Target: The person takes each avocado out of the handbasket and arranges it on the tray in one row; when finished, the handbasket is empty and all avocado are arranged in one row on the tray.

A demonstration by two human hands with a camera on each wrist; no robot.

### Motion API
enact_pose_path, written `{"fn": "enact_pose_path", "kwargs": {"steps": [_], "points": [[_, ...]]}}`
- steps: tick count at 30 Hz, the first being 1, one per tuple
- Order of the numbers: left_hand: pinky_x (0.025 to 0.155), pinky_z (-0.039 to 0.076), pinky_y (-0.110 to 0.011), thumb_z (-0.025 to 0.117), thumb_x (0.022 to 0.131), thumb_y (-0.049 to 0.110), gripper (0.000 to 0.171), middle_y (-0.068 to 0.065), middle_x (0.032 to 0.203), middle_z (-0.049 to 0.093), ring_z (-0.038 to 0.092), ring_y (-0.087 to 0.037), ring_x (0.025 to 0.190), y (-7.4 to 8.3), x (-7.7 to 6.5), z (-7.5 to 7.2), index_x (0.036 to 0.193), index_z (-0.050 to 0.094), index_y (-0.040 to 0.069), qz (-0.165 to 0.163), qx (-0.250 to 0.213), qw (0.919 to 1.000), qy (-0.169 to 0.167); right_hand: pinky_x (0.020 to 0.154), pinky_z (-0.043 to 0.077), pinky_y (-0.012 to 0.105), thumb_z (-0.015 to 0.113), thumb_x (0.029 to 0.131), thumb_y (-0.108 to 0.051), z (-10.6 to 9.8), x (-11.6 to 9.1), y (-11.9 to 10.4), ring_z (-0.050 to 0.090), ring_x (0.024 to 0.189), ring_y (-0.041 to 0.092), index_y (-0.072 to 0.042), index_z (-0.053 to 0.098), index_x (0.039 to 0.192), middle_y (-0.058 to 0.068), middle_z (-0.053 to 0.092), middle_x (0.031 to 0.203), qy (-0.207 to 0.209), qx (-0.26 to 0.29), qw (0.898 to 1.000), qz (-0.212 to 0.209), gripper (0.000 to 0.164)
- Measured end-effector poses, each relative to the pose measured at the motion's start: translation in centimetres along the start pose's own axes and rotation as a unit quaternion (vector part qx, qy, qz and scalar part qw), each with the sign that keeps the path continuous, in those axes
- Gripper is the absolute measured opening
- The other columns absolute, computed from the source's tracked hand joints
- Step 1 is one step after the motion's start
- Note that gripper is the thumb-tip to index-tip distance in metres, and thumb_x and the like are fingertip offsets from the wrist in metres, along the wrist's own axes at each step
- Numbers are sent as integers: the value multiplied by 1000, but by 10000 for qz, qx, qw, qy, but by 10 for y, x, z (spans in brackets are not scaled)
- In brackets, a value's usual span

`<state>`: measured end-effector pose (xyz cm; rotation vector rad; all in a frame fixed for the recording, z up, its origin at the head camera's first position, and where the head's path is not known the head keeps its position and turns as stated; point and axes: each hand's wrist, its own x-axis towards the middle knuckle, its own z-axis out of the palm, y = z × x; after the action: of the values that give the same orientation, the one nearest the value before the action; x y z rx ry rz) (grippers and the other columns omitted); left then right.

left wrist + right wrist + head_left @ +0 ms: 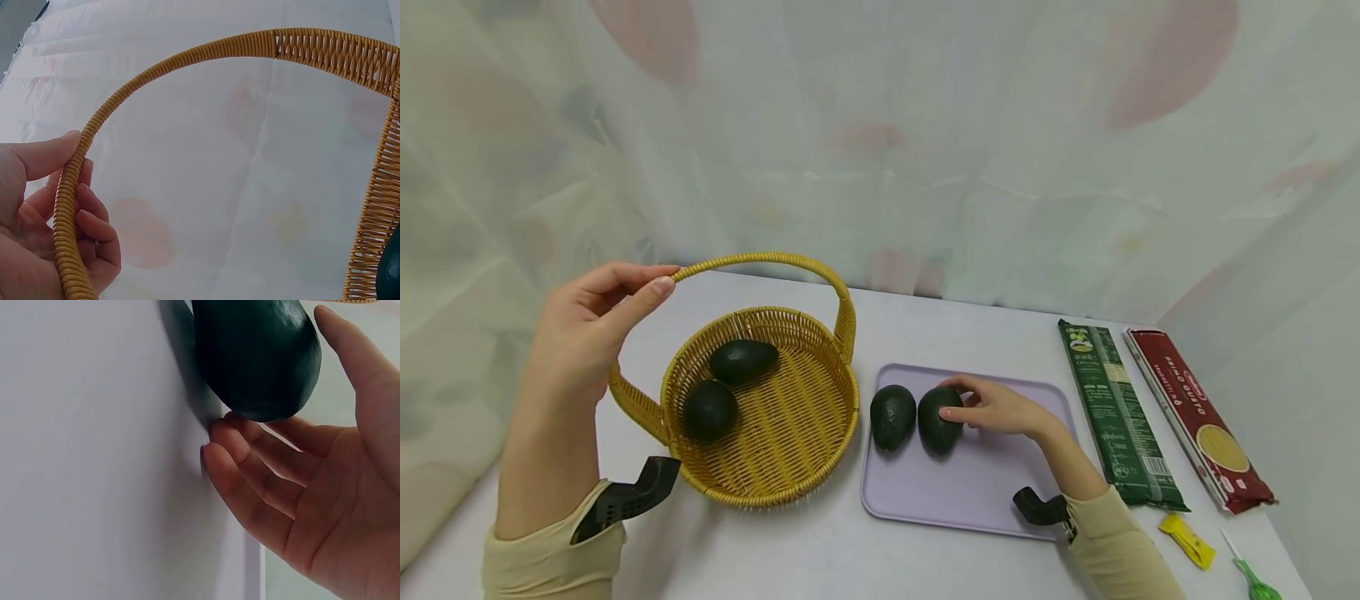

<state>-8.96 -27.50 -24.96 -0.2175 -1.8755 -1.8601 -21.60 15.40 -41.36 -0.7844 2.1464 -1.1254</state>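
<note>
My left hand [583, 321] pinches the handle [119, 97] of a round yellow wicker basket [797, 417] between thumb and fingers. Inside the basket, two dark green avocados lie at its left: one avocado [743, 361] behind, the other avocado [710, 411] in front. On a pale purple tray [977, 492] to the right rest two more. My right hand [996, 407] grips the right-hand avocado [936, 421], its thumb on the near side and fingers behind; in the right wrist view the fingers curl at the avocado's end [259, 362]. The left-hand avocado [892, 419] lies close beside it.
Right of the tray lie a green spaghetti packet [1116, 408] and a red spaghetti packet [1195, 417]. A yellow wrapped sweet [1187, 540] and a green lollipop [1255, 579] are near the front right. A patterned curtain [880, 167] hangs behind the white table [775, 550].
</note>
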Motion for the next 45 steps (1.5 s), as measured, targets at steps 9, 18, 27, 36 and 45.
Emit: {"fn": "enact_pose_path", "kwargs": {"steps": [9, 18, 27, 36, 45], "points": [[79, 45, -18, 66, 89, -5, 11, -5, 99, 73, 57, -16, 92, -1, 0, 0, 99, 72, -5, -23, 3, 10000, 16, 95, 44, 47, 67, 93, -34, -2, -1, -4, 54, 118, 28, -7, 52, 137, 9, 55, 135, 290, -617, 9974, -213, 53], [81, 44, -18, 63, 90, -7, 14, -4, 99, 73, 57, -15, 93, -1, -1, -1, 98, 73, -2, -25, 35, 10000, -11, 94, 48, 48, 69, 93, -30, -8, 1, -20, 54, 119, 31, -5, 55, 133, 13, 57, 132, 576, -841, 9920, -742, 50], [80, 45, -18, 66, 90, -3, 12, -4, 99, 73, 57, -16, 93, 0, -1, -1, 99, 73, -3, -40, 158, 9999, 17, 95, 48, 46, 69, 93, -27, -14, 14, -59, 52, 121, 32, -10, 57, 132, 10, 57, 132, 461, -854, 9886, -1154, 44], [80, 45, -17, 63, 90, -7, 17, -3, 98, 72, 57, -14, 92, 0, -2, 0, 101, 74, 0, -48, 132, 9999, -13, 92, 50, 38, 69, 93, -28, -8, 33, -89, 55, 115, 15, -17, 59, 129, -5, 59, 128, 119, -1028, 9838, -1466, 39], [80, 45, -18, 63, 91, -4, 15, -3, 100, 71, 56, -15, 93, 0, -1, -1, 101, 74, 1, -33, 219, 9997, -68, 91, 50, 32, 66, 95, -25, 4, 52, -123, 57, 116, 21, -9, 58, 129, 3, 59, 130, -433, -1117, 9770, -1765, 39]]}}
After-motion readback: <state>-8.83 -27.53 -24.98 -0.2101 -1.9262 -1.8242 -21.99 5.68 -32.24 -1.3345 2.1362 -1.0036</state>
